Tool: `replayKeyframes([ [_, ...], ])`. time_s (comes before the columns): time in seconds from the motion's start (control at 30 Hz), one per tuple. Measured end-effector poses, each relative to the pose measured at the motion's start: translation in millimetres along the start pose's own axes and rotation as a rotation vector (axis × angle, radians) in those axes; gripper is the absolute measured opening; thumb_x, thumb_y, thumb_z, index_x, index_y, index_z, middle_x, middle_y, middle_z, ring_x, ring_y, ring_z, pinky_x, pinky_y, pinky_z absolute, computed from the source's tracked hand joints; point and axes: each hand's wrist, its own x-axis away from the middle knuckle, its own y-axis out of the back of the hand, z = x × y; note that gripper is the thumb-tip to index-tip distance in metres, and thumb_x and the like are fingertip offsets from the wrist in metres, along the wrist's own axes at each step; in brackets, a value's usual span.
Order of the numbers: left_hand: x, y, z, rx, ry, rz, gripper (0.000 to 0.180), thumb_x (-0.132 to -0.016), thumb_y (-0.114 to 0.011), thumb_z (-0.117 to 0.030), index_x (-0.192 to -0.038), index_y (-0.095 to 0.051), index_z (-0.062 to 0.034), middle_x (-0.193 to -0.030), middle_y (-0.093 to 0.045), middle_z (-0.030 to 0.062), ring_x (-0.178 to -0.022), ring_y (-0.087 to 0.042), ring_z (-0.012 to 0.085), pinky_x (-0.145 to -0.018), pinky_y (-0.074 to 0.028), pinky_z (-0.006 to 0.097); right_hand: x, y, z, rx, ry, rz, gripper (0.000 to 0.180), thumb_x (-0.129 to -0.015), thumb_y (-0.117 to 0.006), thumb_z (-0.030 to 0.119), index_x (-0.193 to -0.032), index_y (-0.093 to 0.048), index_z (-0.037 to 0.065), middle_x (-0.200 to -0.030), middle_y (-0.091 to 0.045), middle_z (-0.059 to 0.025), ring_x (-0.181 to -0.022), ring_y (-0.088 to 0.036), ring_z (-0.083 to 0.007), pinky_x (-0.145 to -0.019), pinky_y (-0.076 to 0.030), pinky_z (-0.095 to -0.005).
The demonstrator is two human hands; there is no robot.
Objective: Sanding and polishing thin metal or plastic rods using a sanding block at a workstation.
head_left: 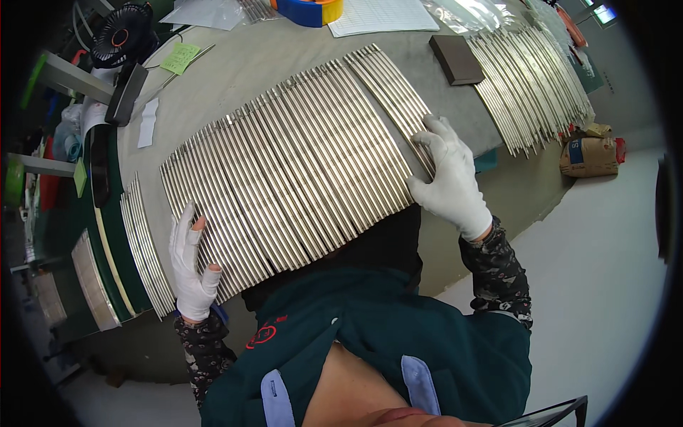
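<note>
A wide row of thin silvery metal rods (284,164) lies side by side across the table in front of me. My left hand (191,267), in a white glove with bare thumb and finger tips, lies against the row's left edge with fingers stretched out. To the right, a narrow gap sets off a smaller strip of rods (390,89). My right hand (448,174), also white-gloved, is at this strip's near right side. Its fingers bend over the rods there, with the thumb apart, near the wide row's right edge.
Another batch of rods (530,89) lies at the right beside a dark brown block (455,60). Several more rods (146,245) lie at the left. A small black fan (122,34), a green note (180,58), a tape roll (307,11) and paper sheets (383,16) are farther back.
</note>
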Motion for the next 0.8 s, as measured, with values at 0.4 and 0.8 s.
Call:
replayKeyframes([
  [0.4,-2.9,-0.1,-4.6,0.021,-0.020,-0.033,0.076,-0.090,-0.037,-0.066,-0.136,-0.044,-0.0065,-0.141,-0.041,0.0214,-0.133,-0.037,0.0371,-0.112,-0.024,0.050,-1.9,-0.5,13.7,0.053,-0.001,0.011,0.053,-0.058,-0.066,0.012,-0.110,-0.057,0.000,-0.123,-0.047,-0.0198,-0.122,-0.041,-0.0436,-0.100,-0.034,-0.0505],
  [0.8,-2.0,-0.7,0.4,0.001,-0.050,-0.030,0.073,-0.091,-0.037,-0.064,-0.137,-0.043,-0.0080,-0.141,-0.040,0.0218,-0.132,-0.038,0.0363,-0.113,-0.022,0.051,-2.8,-4.5,18.4,0.048,0.079,0.056,0.057,-0.060,-0.066,0.010,-0.115,-0.053,0.002,-0.127,-0.045,-0.0198,-0.126,-0.035,-0.0453,-0.106,-0.026,-0.0560],
])
